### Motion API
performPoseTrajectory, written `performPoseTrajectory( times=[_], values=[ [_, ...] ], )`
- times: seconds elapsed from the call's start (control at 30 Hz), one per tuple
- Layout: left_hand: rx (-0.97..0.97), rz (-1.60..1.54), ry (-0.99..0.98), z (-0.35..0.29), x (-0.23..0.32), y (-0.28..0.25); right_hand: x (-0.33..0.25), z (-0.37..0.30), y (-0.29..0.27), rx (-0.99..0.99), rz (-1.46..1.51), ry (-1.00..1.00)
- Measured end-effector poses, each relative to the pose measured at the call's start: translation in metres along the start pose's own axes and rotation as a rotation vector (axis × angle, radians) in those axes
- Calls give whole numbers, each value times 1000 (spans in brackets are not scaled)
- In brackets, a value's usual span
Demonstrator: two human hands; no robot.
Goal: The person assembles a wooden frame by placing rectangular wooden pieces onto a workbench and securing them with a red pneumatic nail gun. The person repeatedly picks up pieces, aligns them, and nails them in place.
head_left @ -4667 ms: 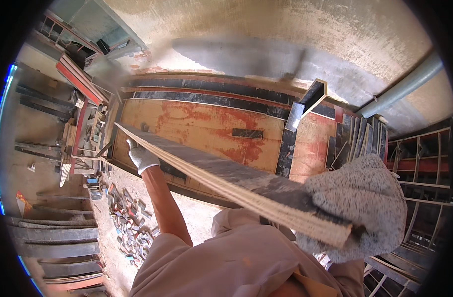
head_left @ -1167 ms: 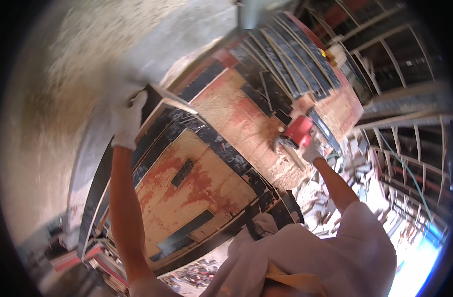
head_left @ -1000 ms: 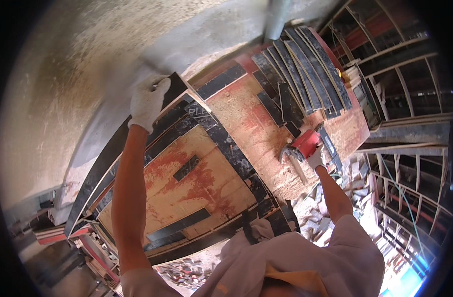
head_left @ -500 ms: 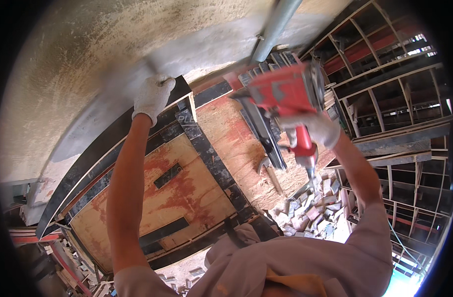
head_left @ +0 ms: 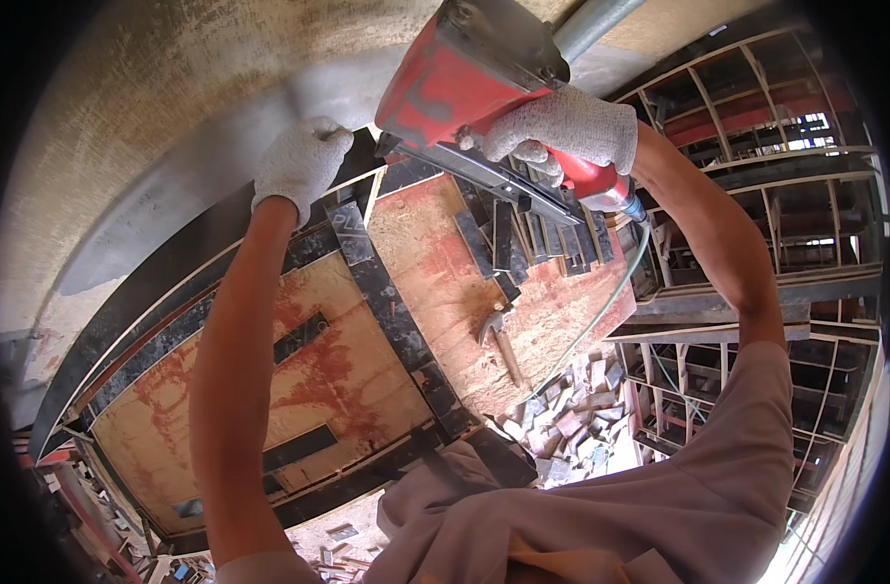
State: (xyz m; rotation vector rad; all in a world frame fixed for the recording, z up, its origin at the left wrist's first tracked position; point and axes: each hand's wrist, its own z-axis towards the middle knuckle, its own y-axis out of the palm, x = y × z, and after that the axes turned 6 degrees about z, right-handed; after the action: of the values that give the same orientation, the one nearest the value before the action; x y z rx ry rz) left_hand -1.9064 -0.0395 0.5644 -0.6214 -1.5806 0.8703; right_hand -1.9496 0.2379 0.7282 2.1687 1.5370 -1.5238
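Note:
My right hand (head_left: 571, 136), in a pale knitted glove, is wrapped round the handle of a red nail gun (head_left: 454, 83) with a dark top. The gun's nose is beside the far end of a dark curved board (head_left: 133, 321); whether they touch I cannot tell. At that same end, my gloved left hand (head_left: 302, 165) has its fingers curled over the board's edge. A thin air hose (head_left: 641, 258) hangs from the gun's handle end. Below lies a plywood panel (head_left: 318, 380) with dark strips on it, stained red in places.
A hammer (head_left: 501, 346) lies on the sawdust-covered bench top near several short dark strips (head_left: 542, 234). Beyond stands a plastered wall (head_left: 172, 117) with a grey pipe (head_left: 596, 29). Wooden frames (head_left: 756, 195) are stacked on the right. Offcuts (head_left: 581, 414) are heaped on the floor.
My right hand has brought the nail gun up and left, close to my left hand and the board's end. My left hand stays on the board. The view has shifted slightly.

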Motion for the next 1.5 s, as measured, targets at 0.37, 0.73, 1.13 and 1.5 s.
performPoseTrajectory(
  times=[0.37, 0.73, 1.13, 1.5],
  values=[
    [-3, -62, 7, 0, 3, -1, -1, 5, -9, -2, -87, -24],
    [-30, -86, -3, -3, 7, -6, -9, 9, -12, 45, -169, -65],
    [-23, -11, 112, 5, -7, -2, -2, 38, -22, -26, -154, -63],
    [-51, -15, 50, 1, -3, -5, -19, 29, -17, -5, -90, 3]
  ],
)
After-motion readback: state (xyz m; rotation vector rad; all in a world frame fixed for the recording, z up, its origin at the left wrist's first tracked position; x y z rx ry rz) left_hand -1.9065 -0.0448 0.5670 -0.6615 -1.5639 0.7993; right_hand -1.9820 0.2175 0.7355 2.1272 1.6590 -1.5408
